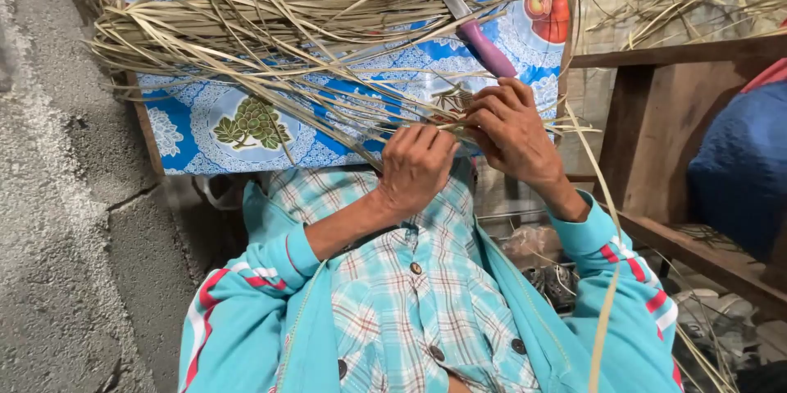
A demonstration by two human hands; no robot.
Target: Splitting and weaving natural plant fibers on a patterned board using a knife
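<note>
My left hand (pixel 416 165) and right hand (pixel 510 128) both pinched shut on dry strips (pixel 311 24) at the worktop (pixel 205 127) edge; a knife (pixel 467 20) lay just beyond.

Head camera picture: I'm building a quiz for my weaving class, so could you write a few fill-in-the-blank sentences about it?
1. Both hands, the left hand and the right hand, pinch dry ____ strips.
2. The knife on the table has a ____ handle.
3. The tablecloth is mostly ____ with white lace patterns.
4. The person's jacket is ____ with red and white stripes.

Missing words: leaf; purple; blue; turquoise
</note>
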